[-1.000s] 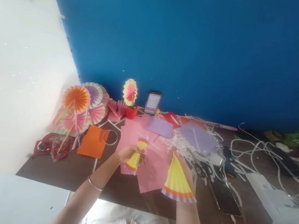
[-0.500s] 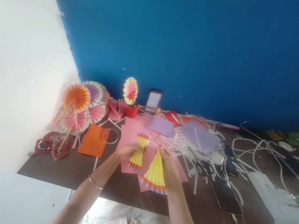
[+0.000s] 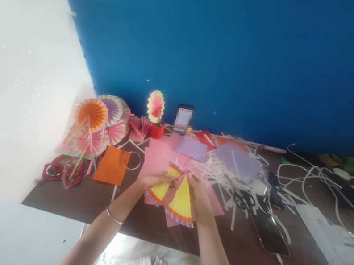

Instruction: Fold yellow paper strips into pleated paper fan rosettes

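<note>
A yellow pleated paper piece (image 3: pixel 159 190) with orange and purple edges is pinched near its middle by my left hand (image 3: pixel 155 179), its lower pleats spread. My right hand (image 3: pixel 196 190) grips the narrow top of a second yellow paper fan (image 3: pixel 182 203), whose pleats open downward to an orange and purple rim. The tops of the two pieces are close together; whether they touch I cannot tell. Beneath both hands lie pink paper sheets (image 3: pixel 156 156). An orange sheet (image 3: pixel 111 166) with a bangle (image 3: pixel 130 168) over its corner lies left of my left hand.
Finished paper fans (image 3: pixel 91 114) on sticks lean at the left wall. A red pot (image 3: pixel 157 130) holding a paper rosette stands at the back. Purple sheets (image 3: pixel 238 161), white paper strips (image 3: pixel 224 176), a phone (image 3: pixel 270 234) and white cables (image 3: pixel 306 181) crowd the right side.
My left hand has tilted its pleated piece, bringing the top toward the fan in my right hand. The lower pleats of the left piece now spread out to the left.
</note>
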{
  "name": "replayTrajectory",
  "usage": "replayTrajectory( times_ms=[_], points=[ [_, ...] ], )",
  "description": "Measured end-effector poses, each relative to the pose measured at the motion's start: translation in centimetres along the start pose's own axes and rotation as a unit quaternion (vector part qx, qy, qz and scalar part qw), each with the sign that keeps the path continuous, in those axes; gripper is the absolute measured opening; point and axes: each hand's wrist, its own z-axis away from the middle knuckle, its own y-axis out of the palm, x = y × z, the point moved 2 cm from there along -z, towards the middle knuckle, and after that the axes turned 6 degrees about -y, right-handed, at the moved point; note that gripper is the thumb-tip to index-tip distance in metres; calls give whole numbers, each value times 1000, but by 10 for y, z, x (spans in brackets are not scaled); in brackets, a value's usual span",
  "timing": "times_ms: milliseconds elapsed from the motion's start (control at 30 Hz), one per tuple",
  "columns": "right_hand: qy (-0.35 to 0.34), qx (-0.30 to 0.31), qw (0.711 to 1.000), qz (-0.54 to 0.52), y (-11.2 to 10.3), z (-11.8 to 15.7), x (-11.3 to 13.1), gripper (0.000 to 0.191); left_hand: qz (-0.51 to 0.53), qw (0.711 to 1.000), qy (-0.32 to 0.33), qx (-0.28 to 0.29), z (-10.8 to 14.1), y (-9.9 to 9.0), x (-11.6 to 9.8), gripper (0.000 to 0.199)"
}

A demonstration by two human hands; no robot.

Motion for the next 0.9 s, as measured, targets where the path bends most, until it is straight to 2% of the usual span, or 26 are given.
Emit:
replayTrajectory(
  times_ms=[133,400,567,767,900],
  points=[
    [7,0,1000,1,0,-1,-1,26,-16,999,4,-36,6,3,-7,32],
    [10,26,1000,-12,1,-5,-5,26,-35,997,41,-46,10,8,-7,38],
    [12,38,999,3,1,-5,-8,24,-70,995,24,-69,16,10,-9,41],
    [2,30,1000,6,3,1,-10,21,-53,998,29,-32,6,8,0,47],
    [6,37,999,15,2,2,-13,28,-50,997,28,-51,1,7,3,46]
  ],
)
